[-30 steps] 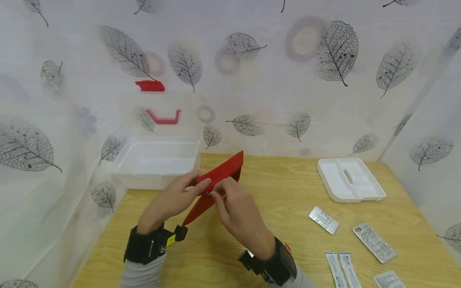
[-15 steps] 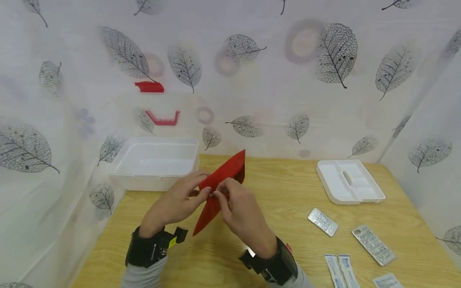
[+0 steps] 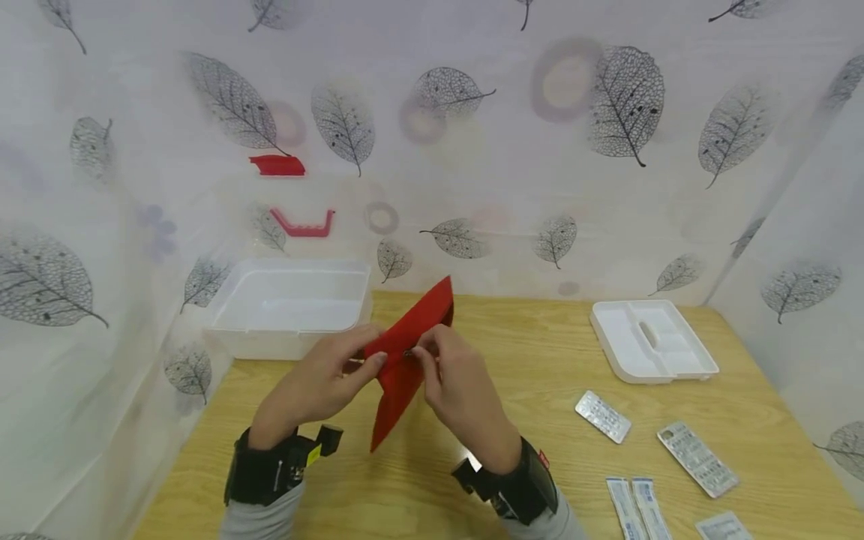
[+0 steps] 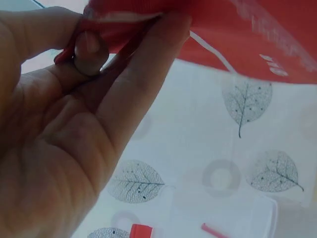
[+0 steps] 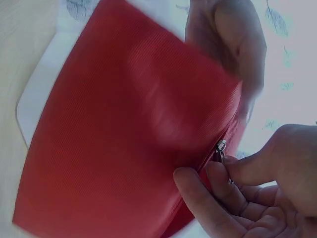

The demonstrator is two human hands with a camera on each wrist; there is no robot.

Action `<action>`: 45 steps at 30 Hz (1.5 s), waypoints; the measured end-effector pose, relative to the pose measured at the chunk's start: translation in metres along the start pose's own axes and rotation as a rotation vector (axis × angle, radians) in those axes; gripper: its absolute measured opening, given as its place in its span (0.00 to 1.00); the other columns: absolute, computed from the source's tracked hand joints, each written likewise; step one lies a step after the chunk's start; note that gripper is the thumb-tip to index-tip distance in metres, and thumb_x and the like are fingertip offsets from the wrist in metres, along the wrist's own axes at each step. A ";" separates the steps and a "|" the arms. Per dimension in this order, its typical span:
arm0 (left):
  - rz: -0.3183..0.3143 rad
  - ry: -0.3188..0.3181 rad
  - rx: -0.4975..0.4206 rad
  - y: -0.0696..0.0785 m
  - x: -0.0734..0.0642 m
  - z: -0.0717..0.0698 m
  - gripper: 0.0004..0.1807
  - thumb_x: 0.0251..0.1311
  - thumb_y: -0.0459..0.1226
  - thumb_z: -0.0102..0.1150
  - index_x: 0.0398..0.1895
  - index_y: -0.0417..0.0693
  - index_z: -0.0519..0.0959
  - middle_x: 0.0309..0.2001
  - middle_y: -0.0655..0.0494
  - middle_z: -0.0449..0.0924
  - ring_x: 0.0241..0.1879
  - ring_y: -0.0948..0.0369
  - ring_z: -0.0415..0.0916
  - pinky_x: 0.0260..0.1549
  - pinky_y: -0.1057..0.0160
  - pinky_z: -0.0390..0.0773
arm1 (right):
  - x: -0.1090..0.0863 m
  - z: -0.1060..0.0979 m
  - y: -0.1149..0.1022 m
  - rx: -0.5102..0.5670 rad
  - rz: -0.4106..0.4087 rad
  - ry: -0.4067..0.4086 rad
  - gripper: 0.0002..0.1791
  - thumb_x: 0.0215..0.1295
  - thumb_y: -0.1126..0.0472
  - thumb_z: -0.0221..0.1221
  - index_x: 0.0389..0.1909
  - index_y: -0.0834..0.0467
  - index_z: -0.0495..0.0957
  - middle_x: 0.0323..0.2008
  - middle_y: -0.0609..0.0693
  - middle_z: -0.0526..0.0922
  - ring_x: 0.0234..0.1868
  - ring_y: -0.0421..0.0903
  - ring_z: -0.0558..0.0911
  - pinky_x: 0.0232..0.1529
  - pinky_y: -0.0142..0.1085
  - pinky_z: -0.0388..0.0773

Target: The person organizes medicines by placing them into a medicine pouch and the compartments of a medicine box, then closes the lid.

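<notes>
A red zipper pouch (image 3: 413,319) is held in the air over the table, tilted, its lower corner hanging down. My left hand (image 3: 320,382) grips its edge near one end of the zipper, thumb on the near side. In the left wrist view pale printed marks show on the pouch (image 4: 277,37). With thumb and forefinger my right hand (image 3: 466,390) pinches the zipper pull. The right wrist view shows the metal zipper slider (image 5: 221,145) on the seam, just beyond those fingertips. What lies inside the pouch is hidden.
An open white box (image 3: 270,341) stands at the back left of the wooden table (image 3: 526,337). To the right are a white compartment tray (image 3: 607,349), blister packs (image 3: 698,459), narrow sachets (image 3: 624,510) and a square packet (image 3: 722,527). A patterned curtain closes the back and sides.
My right hand has drawn the zipper slider along the seam, away from my left thumb. The pouch has turned, its lower corner swinging down and to the right.
</notes>
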State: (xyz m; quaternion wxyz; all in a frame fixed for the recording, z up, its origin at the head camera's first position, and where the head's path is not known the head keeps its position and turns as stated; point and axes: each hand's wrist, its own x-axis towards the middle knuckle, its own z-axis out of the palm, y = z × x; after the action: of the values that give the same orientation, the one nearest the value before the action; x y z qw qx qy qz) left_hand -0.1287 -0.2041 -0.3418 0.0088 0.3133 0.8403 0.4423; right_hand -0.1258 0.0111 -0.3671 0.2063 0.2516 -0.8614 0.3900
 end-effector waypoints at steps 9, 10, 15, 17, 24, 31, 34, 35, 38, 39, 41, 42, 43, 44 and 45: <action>0.018 -0.061 -0.019 -0.003 -0.010 -0.011 0.08 0.74 0.37 0.55 0.52 0.53 0.80 0.46 0.62 0.84 0.44 0.63 0.83 0.45 0.62 0.84 | 0.007 -0.013 0.035 -0.044 0.068 0.065 0.03 0.71 0.66 0.61 0.40 0.60 0.77 0.34 0.51 0.82 0.29 0.43 0.78 0.30 0.35 0.77; 0.023 -0.063 -0.005 -0.004 -0.011 -0.012 0.09 0.74 0.37 0.55 0.52 0.54 0.80 0.46 0.64 0.84 0.44 0.64 0.83 0.47 0.62 0.84 | 0.007 -0.015 0.039 -0.057 0.084 0.076 0.03 0.72 0.65 0.60 0.41 0.61 0.77 0.34 0.52 0.83 0.28 0.44 0.78 0.30 0.35 0.77; 0.007 -0.019 0.095 -0.009 -0.018 -0.024 0.09 0.72 0.36 0.57 0.51 0.56 0.82 0.43 0.67 0.86 0.40 0.65 0.83 0.44 0.61 0.84 | 0.007 -0.031 0.062 -0.116 0.157 0.130 0.04 0.73 0.64 0.60 0.41 0.62 0.76 0.33 0.55 0.83 0.29 0.48 0.81 0.30 0.40 0.79; -0.026 -0.001 0.130 -0.012 -0.020 -0.028 0.07 0.72 0.37 0.58 0.48 0.55 0.82 0.40 0.67 0.86 0.35 0.65 0.81 0.37 0.63 0.82 | 0.006 -0.037 0.070 -0.123 0.171 0.135 0.05 0.73 0.65 0.59 0.41 0.64 0.76 0.33 0.57 0.83 0.29 0.50 0.81 0.30 0.41 0.79; -0.139 0.009 -0.025 -0.027 -0.022 -0.035 0.03 0.74 0.34 0.54 0.39 0.46 0.76 0.39 0.51 0.85 0.31 0.61 0.83 0.31 0.63 0.85 | -0.002 -0.055 0.091 -0.145 0.233 0.175 0.02 0.73 0.69 0.56 0.39 0.65 0.73 0.30 0.58 0.81 0.29 0.52 0.79 0.29 0.41 0.74; -0.235 0.150 -0.143 -0.040 -0.017 -0.032 0.07 0.76 0.37 0.52 0.44 0.41 0.69 0.50 0.39 0.80 0.46 0.50 0.87 0.43 0.58 0.85 | -0.007 -0.055 0.094 0.201 0.271 0.031 0.02 0.77 0.70 0.49 0.44 0.66 0.68 0.47 0.65 0.78 0.42 0.59 0.88 0.35 0.40 0.87; -0.253 0.196 -0.100 -0.046 -0.018 -0.031 0.08 0.74 0.34 0.54 0.50 0.41 0.70 0.52 0.37 0.81 0.44 0.50 0.87 0.42 0.58 0.86 | -0.008 -0.046 0.093 0.272 0.303 -0.043 0.02 0.79 0.68 0.48 0.46 0.63 0.67 0.47 0.63 0.77 0.38 0.56 0.88 0.32 0.36 0.85; -0.256 0.195 -0.082 -0.049 -0.018 -0.031 0.10 0.73 0.33 0.56 0.52 0.41 0.70 0.52 0.37 0.81 0.44 0.50 0.87 0.43 0.59 0.86 | -0.008 -0.043 0.093 0.282 0.307 -0.057 0.02 0.79 0.68 0.48 0.45 0.63 0.67 0.45 0.62 0.77 0.36 0.55 0.88 0.32 0.35 0.85; -0.283 0.201 -0.019 -0.053 -0.023 -0.029 0.16 0.69 0.33 0.62 0.56 0.43 0.71 0.51 0.40 0.83 0.43 0.54 0.87 0.42 0.62 0.85 | -0.007 -0.033 0.090 0.350 0.332 -0.080 0.04 0.77 0.67 0.53 0.45 0.62 0.67 0.42 0.62 0.77 0.35 0.52 0.88 0.37 0.36 0.86; -0.295 0.216 -0.008 -0.054 -0.025 -0.029 0.19 0.67 0.33 0.64 0.58 0.44 0.72 0.50 0.42 0.84 0.43 0.56 0.87 0.42 0.63 0.85 | -0.006 -0.031 0.088 0.379 0.343 -0.088 0.06 0.76 0.67 0.55 0.46 0.62 0.68 0.42 0.62 0.77 0.36 0.52 0.88 0.40 0.37 0.86; -0.316 0.272 0.034 -0.053 -0.031 -0.031 0.19 0.66 0.35 0.66 0.57 0.44 0.73 0.46 0.44 0.85 0.38 0.61 0.87 0.38 0.65 0.85 | -0.003 -0.026 0.085 0.438 0.362 -0.102 0.09 0.72 0.68 0.59 0.48 0.63 0.69 0.45 0.61 0.78 0.40 0.51 0.88 0.43 0.38 0.86; -0.319 0.318 0.070 -0.051 -0.034 -0.035 0.18 0.66 0.35 0.66 0.55 0.44 0.74 0.43 0.45 0.86 0.35 0.63 0.86 0.35 0.67 0.84 | 0.000 -0.023 0.082 0.469 0.364 -0.112 0.11 0.71 0.69 0.60 0.49 0.63 0.69 0.46 0.61 0.78 0.42 0.52 0.88 0.44 0.38 0.86; -0.321 0.369 0.109 -0.050 -0.036 -0.039 0.17 0.66 0.36 0.67 0.54 0.44 0.75 0.41 0.45 0.87 0.33 0.64 0.85 0.32 0.69 0.82 | 0.005 -0.021 0.079 0.500 0.366 -0.123 0.13 0.70 0.70 0.60 0.51 0.64 0.70 0.47 0.61 0.78 0.42 0.52 0.88 0.44 0.38 0.85; -0.325 0.419 0.149 -0.048 -0.037 -0.045 0.16 0.66 0.37 0.67 0.54 0.44 0.75 0.41 0.45 0.87 0.32 0.64 0.84 0.31 0.69 0.81 | 0.010 -0.019 0.075 0.528 0.360 -0.135 0.14 0.70 0.71 0.60 0.53 0.64 0.71 0.48 0.61 0.77 0.42 0.53 0.87 0.44 0.38 0.85; -0.330 0.465 0.196 -0.047 -0.036 -0.053 0.17 0.66 0.37 0.66 0.54 0.44 0.75 0.40 0.44 0.87 0.32 0.62 0.83 0.29 0.70 0.80 | 0.017 -0.016 0.070 0.551 0.345 -0.146 0.14 0.70 0.72 0.59 0.54 0.64 0.71 0.50 0.61 0.77 0.43 0.53 0.87 0.43 0.38 0.85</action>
State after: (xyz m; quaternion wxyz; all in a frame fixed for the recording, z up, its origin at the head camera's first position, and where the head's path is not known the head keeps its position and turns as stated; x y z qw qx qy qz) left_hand -0.1392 -0.2820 -0.3539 -0.1423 0.0622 0.8982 0.4113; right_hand -0.1786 0.0589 -0.3880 -0.0009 0.1759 -0.7659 0.6184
